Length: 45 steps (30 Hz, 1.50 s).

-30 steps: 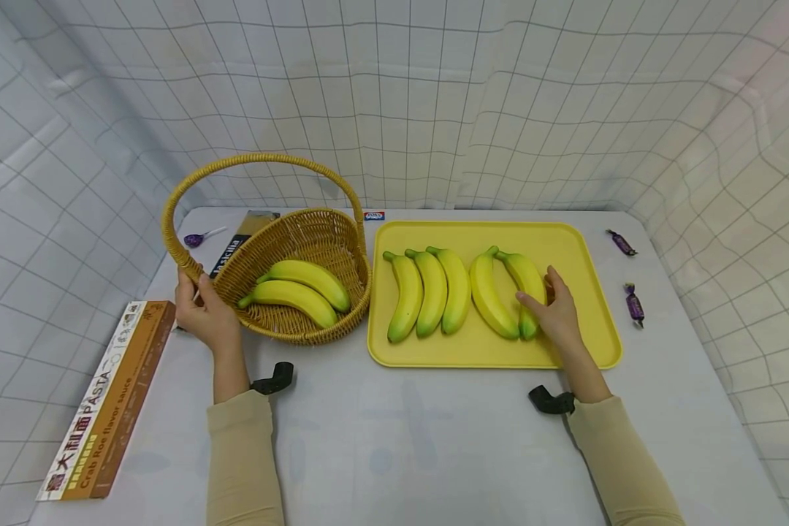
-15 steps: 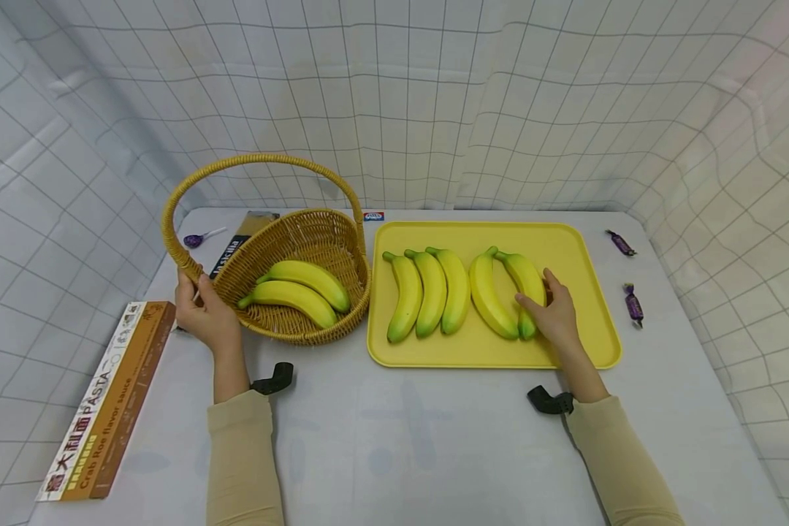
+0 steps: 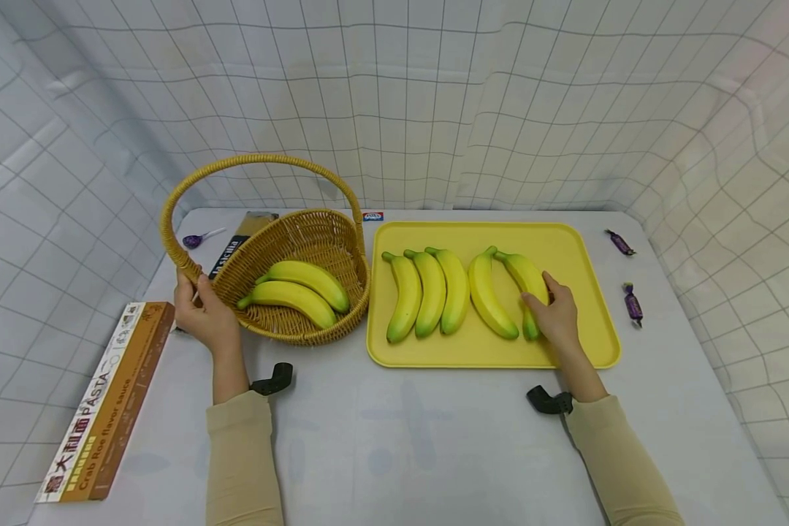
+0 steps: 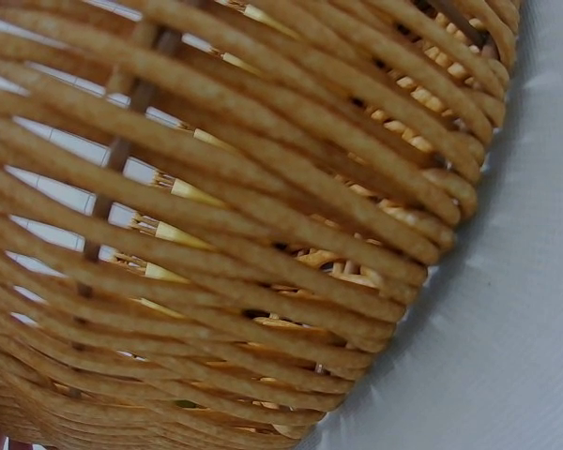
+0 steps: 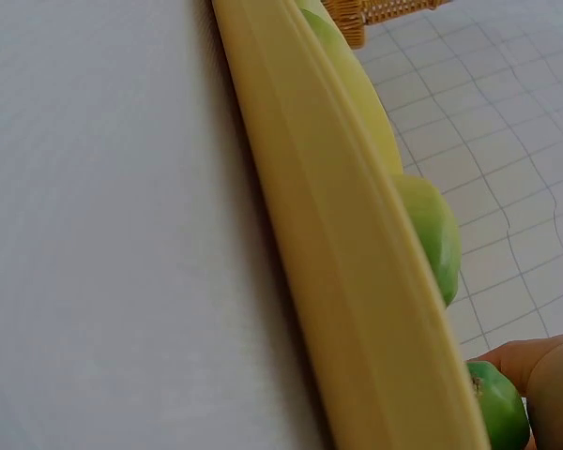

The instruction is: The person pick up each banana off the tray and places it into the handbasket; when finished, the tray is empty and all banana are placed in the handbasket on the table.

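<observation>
A wicker basket (image 3: 283, 332) with a tall handle stands at the left and holds two yellow bananas (image 3: 292, 296). My left hand (image 3: 200, 314) grips its rim where the handle joins; the left wrist view shows only the basket's weave (image 4: 263, 234). To its right a yellow tray (image 3: 565, 241) carries several bananas side by side. My right hand (image 3: 554, 310) holds the lower end of the rightmost banana (image 3: 522, 274), thumb on top and fingers on its far side. The right wrist view shows the tray's rim (image 5: 338, 253), a fingertip (image 5: 544, 384) and that banana's green tip (image 5: 497, 408).
A long pasta box (image 3: 105, 402) lies at the table's left edge. Behind the basket are a purple lollipop (image 3: 193, 239) and a dark packet (image 3: 233, 245). Two purple wrapped candies (image 3: 621, 242) (image 3: 633, 305) lie right of the tray. Grid-patterned cloth walls enclose the table.
My right hand has edged slightly right along the rightmost banana, and its thumb now lies over it. The left hand and the basket have not moved.
</observation>
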### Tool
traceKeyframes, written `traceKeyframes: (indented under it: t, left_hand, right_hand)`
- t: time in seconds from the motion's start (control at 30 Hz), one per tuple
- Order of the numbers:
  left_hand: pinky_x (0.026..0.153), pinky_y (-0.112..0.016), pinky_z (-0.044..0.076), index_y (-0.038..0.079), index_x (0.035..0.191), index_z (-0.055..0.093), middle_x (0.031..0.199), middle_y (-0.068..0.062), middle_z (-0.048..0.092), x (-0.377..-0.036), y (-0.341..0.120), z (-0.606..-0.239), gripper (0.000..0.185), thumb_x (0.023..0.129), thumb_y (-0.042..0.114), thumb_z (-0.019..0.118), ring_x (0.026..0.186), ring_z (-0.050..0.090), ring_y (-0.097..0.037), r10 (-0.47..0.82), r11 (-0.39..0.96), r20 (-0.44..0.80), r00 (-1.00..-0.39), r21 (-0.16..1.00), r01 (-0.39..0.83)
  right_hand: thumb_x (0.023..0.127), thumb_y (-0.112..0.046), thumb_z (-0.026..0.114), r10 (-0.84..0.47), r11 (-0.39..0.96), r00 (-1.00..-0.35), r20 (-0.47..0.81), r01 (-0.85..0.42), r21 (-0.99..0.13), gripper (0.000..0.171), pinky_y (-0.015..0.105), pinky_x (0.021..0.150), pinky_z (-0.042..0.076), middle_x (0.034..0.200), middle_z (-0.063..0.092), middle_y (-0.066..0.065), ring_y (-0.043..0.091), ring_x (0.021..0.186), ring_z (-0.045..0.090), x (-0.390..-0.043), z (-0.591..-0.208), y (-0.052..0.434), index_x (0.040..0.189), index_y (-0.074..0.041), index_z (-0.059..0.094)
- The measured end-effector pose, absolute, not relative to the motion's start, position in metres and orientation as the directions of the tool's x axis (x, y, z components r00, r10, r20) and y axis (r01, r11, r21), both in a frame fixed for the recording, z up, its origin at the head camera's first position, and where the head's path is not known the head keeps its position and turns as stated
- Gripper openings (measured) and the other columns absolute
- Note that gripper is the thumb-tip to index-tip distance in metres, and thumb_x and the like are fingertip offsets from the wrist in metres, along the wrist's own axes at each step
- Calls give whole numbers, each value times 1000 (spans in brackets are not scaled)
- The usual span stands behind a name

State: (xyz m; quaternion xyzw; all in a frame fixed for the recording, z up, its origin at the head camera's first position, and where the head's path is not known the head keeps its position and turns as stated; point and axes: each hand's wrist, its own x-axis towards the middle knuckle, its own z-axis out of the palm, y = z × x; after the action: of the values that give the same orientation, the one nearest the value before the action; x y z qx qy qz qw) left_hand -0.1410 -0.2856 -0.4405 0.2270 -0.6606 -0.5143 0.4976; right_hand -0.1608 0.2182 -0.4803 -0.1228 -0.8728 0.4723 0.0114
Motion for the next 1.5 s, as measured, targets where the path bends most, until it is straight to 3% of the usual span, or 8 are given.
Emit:
traceKeyframes:
  t: [0.3,0.5,0.8,1.0,1.27,1.5]
  left_hand:
    - [83,-18,45,3,122,67,101,3,65,-137,-277,-430,28,98,6,52,91,53,3,-815,365,421,-398,907,211]
    - [83,-17,45,7,122,68,103,-2,66,-134,-273,-424,30,98,5,52,91,54,3,-816,360,418,-400,908,215]
    - [83,-17,44,7,121,69,97,15,62,-133,-271,-420,29,98,5,52,91,54,3,-821,340,401,-406,915,217]
    - [82,-17,44,6,119,69,94,21,58,-131,-269,-418,27,98,6,53,90,53,2,-815,345,409,-410,912,222]
    - [83,-18,44,6,119,69,103,-1,66,-134,-271,-422,27,98,5,52,92,54,1,-822,351,400,-404,916,193]
    - [82,-19,45,8,118,70,101,0,66,-141,-285,-440,25,98,10,55,92,55,1,-812,369,421,-404,907,205]
  right_hand:
    - [96,-23,58,287,482,-954,-89,224,-847,65,37,93,37,137,45,23,30,114,43,-158,-478,218,153,-9,30]
    - [96,-25,59,327,444,-940,-96,243,-862,65,31,88,36,137,46,21,26,112,43,-158,-477,219,153,-12,31]
    - [95,-28,59,353,412,-930,-106,257,-874,65,28,88,35,139,45,18,22,112,41,-159,-474,220,153,-16,31]
    - [95,-26,59,350,416,-932,-93,243,-876,64,31,94,37,141,45,17,26,119,43,-159,-468,218,153,-17,32]
    - [95,-21,61,326,433,-944,-52,198,-880,63,36,98,38,140,47,17,28,121,45,-156,-462,216,152,-16,35]
    - [94,-19,62,300,426,-953,-37,168,-889,62,34,97,36,140,48,16,26,119,44,-152,-450,208,151,-16,37]
